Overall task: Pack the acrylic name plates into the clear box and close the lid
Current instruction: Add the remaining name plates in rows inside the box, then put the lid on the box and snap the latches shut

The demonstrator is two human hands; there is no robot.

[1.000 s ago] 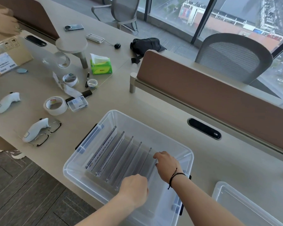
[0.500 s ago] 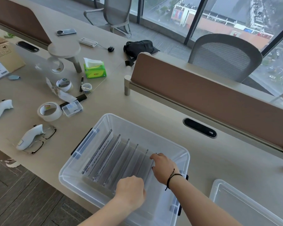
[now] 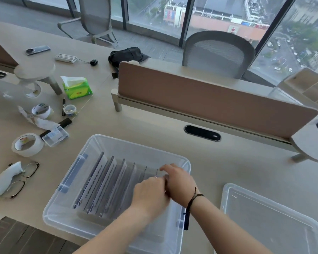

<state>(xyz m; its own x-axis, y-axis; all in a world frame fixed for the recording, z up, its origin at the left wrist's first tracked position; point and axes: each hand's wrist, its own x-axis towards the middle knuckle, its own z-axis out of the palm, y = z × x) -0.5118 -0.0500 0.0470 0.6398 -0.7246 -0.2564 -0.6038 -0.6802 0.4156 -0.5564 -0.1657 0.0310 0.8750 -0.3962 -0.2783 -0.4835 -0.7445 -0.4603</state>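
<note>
Most of the packing looks done. A row of plates (image 3: 106, 182) stands on edge inside the box (image 3: 117, 142), leaning in parallel, running away to the left of the hands. Both hands are down inside the box at the right end of that row, close together and touching. The left hand (image 3: 151, 191) has its fingers curled over the top of the nearest plates; the right hand (image 3: 178, 182), with a dark cord at its wrist, curls over the last plates beside it. Each seems to be gripping or nudging a plate edge, though the exact pinch cannot be made out.

Left to do, by my reading: settle these last plates, take the hands out, then fit the lid (image 3: 270, 222). It lies flat on the desk (image 3: 228, 162), off to the right of the right hand, apart from the box, so the box is open.

Hard to tell: how many plates there are, since clear acrylic blurs into the clear walls and the hands cover the right end. The fingertips are hidden. The near wall of the box and the lid's far corner are cut off by the frame's lower edge. No loose plates show on the desk.
</note>
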